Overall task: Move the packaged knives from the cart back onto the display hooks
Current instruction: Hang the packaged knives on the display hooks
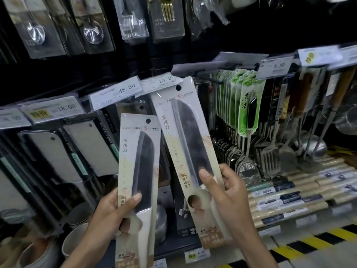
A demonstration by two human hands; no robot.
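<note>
Here, closest to the camera, the left hand [114,211] grips the lower part of one packaged knife [138,171] — the thumb lies across the front of the card, at the base of the dark blade, and the other fingers are curled behind it. This packet stands almost upright, with its hang hole at the top, free in the air.

Just beside it, the right hand [228,192] holds a second packaged knife [185,142] in the same manner: the thumb presses on the front and the fingers wrap round the right edge. This second packet is tilted, its top leaning to the left, and it is held higher. Its hang hole is just under the price tag marked 13.90 [164,81]. I cannot tell if the hole sits on a hook. The edges of the two packets meet in the view.

Behind them, at the left, hang packaged cleavers [87,147] under price tags marked 18.00 [52,110] and 48.60 [116,93]. At the right hang green-carded utensils [247,105], then bare spoons [247,167] and a slotted turner [268,157], and below these lie rolling pins [289,196] in a row. Higher on the wall — the farthest part — hang packaged spoons [34,28] and packaged forks [131,22].
</note>
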